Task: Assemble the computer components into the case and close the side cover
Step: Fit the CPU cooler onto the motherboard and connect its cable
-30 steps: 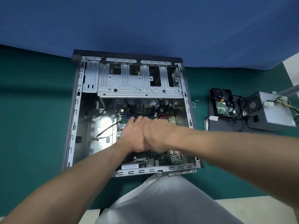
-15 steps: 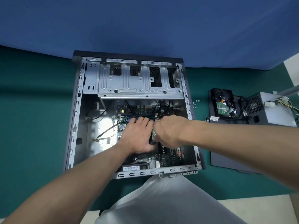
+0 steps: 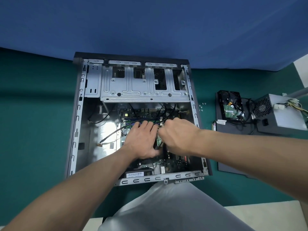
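**Case.** The computer case [image 3: 78, 130] is lying on its side on the green table [image 3: 33, 130], open face up, directly in front of me. Both my hands are working inside it over the motherboard [image 3: 173, 164], in the right half of the case, on the near side of the metal drive cage [image 3: 145, 84].

**Left hand.** My left hand [image 3: 141, 140] is lying flat on the board. The fingers are straight and close together, with the tips reaching the row of memory slots [image 3: 141, 121]. It is gripping nothing.

**Right hand.** My right hand [image 3: 179, 135] is sitting just beside the left, fingers curled downward and pinching a small green card [image 3: 159, 140]. The card is standing on edge in the narrow gap between the two hands. My right fingertips are hidden under the knuckles, so I cannot tell how they are meeting the card's edge.

**Inside the case.** A black cable [image 3: 113, 132] is running from beside the left hand across the bare case floor to the left.

**Outside the case.** To the right, well apart from both hands, the side cover [image 3: 233, 157] is lying flat on the table and carrying a hard drive [image 3: 230, 105]. The power supply [image 3: 281, 114] is sitting at the cover's far right. A few loose screws [image 3: 202, 106] are lying between the case and the cover.
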`<state>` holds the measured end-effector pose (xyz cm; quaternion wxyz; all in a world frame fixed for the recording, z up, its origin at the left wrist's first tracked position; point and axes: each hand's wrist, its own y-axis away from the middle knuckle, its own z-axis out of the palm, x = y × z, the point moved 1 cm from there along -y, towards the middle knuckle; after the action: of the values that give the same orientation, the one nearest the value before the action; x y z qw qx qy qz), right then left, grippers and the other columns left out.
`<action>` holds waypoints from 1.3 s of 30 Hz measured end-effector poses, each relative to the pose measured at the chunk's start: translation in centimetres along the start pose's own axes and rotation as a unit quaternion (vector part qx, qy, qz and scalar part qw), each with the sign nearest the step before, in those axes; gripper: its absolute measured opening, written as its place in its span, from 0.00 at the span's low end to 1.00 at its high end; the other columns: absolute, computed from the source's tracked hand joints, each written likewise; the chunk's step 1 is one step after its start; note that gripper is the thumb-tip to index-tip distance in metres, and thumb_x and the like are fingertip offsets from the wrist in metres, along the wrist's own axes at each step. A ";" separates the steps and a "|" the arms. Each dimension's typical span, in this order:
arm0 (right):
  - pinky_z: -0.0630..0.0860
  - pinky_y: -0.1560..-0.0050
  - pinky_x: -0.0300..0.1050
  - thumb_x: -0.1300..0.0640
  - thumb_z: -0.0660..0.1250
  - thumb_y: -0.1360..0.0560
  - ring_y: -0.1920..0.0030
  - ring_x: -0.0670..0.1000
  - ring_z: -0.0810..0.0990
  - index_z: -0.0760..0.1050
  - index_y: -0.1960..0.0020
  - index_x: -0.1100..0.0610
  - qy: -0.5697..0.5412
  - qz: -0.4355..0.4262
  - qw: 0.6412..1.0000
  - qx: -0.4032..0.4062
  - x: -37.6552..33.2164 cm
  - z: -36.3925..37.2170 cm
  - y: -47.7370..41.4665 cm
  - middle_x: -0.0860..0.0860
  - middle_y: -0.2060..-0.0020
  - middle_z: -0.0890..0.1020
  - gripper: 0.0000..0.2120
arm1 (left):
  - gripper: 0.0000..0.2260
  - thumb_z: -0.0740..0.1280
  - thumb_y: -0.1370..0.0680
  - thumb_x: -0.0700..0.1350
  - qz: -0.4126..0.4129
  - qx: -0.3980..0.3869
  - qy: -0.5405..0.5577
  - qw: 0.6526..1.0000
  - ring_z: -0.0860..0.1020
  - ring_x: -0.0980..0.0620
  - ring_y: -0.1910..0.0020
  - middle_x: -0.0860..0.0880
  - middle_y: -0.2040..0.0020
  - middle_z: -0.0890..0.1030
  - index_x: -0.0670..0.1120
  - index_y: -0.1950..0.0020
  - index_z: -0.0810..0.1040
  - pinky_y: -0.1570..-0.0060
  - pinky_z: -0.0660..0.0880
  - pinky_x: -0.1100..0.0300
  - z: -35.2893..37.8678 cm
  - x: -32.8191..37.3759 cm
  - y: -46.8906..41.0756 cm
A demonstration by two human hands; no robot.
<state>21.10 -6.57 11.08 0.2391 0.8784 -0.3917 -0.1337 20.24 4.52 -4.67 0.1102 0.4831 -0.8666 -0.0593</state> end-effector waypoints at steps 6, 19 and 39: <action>0.67 0.64 0.45 0.58 0.62 0.26 0.61 0.55 0.69 0.64 0.62 0.58 -0.162 0.207 0.963 -0.064 -0.3 0.5 -0.8 0.51 0.66 0.66 0.09 | 0.40 0.53 0.33 0.71 0.001 -0.002 -0.010 1.000 0.70 0.45 0.43 0.45 0.41 0.74 0.43 0.32 0.66 0.45 0.66 0.47 0.0 0.0 0.1; 0.68 0.65 0.47 0.61 0.54 0.21 0.64 0.53 0.68 0.71 0.55 0.55 0.178 -0.114 0.976 -0.056 -1.5 -1.3 0.0 0.54 0.60 0.75 0.09 | 0.36 0.55 0.30 0.72 -0.004 0.015 0.007 1.000 0.70 0.46 0.44 0.46 0.42 0.74 0.46 0.34 0.68 0.44 0.66 0.48 -0.1 0.1 0.1; 0.69 0.62 0.47 0.60 0.59 0.23 0.62 0.57 0.75 0.67 0.63 0.58 -0.084 0.054 0.995 -0.019 0.1 1.2 0.4 0.52 0.68 0.69 0.09 | 0.39 0.53 0.30 0.71 0.012 -0.002 -0.020 1.000 0.69 0.45 0.43 0.44 0.40 0.72 0.43 0.31 0.64 0.43 0.66 0.47 -0.4 0.1 0.2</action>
<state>20.37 -7.27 10.24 0.2290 0.8369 -0.4543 -0.2018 20.08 4.53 -4.20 0.0941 0.4712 -0.8742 -0.0692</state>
